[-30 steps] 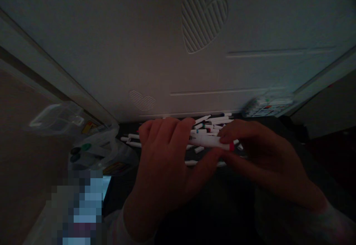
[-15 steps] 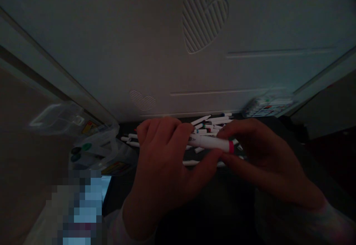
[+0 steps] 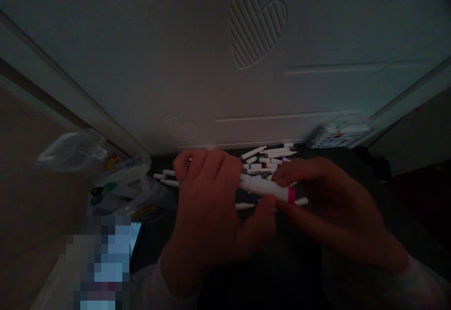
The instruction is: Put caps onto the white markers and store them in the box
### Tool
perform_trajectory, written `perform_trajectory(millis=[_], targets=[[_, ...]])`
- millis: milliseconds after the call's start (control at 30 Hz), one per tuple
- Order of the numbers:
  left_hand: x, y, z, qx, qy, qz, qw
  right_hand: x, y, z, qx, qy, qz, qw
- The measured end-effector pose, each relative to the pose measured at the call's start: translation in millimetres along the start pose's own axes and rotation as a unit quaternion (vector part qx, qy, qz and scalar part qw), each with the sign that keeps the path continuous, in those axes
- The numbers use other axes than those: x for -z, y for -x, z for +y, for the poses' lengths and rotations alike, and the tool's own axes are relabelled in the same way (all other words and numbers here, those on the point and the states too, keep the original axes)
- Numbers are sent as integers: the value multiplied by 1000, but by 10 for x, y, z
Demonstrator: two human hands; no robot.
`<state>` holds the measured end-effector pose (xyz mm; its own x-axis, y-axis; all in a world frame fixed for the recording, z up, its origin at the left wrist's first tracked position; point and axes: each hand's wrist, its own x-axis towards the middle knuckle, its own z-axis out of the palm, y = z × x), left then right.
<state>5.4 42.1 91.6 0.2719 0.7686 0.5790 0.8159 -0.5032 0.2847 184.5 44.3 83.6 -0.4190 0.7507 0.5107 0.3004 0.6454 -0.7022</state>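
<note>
My left hand is curled around a white marker with a pink band at its right end, and the thumb presses against its lower side. The marker's left part is hidden under my fingers. Around the marker's right part, just short of the pink band, my right hand pinches with thumb and fingertips. Behind and below both hands, several white markers with differently coloured ends lie loose on the dark surface. More of them stick out left of my left hand.
At the left stands an open clear plastic case holding a few dark and green caps or ends. A clear pack of markers leans at the back right. Behind everything rises a white panel with embossed hearts. A lit, pixelated screen lies front left.
The marker's pink end has dipped slightly lower and toward me, and my right hand has shifted down a little with it. Both hands stay on the marker.
</note>
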Motion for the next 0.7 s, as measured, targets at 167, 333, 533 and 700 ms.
perform_trajectory(millis=[167,333,533,700], targets=[[-49,26,35,9,138,-46,989,-18,-3,-42,4,-38,5,999],[-154,81,20,30,296,-116,948,-36,-17,-94,28,-61,-27,997],[-296,213,-74,40,374,-129,918,-50,-17,-101,44,-38,-32,998],[-336,333,-81,64,433,-94,894,-64,-51,-88,74,-68,-40,994]])
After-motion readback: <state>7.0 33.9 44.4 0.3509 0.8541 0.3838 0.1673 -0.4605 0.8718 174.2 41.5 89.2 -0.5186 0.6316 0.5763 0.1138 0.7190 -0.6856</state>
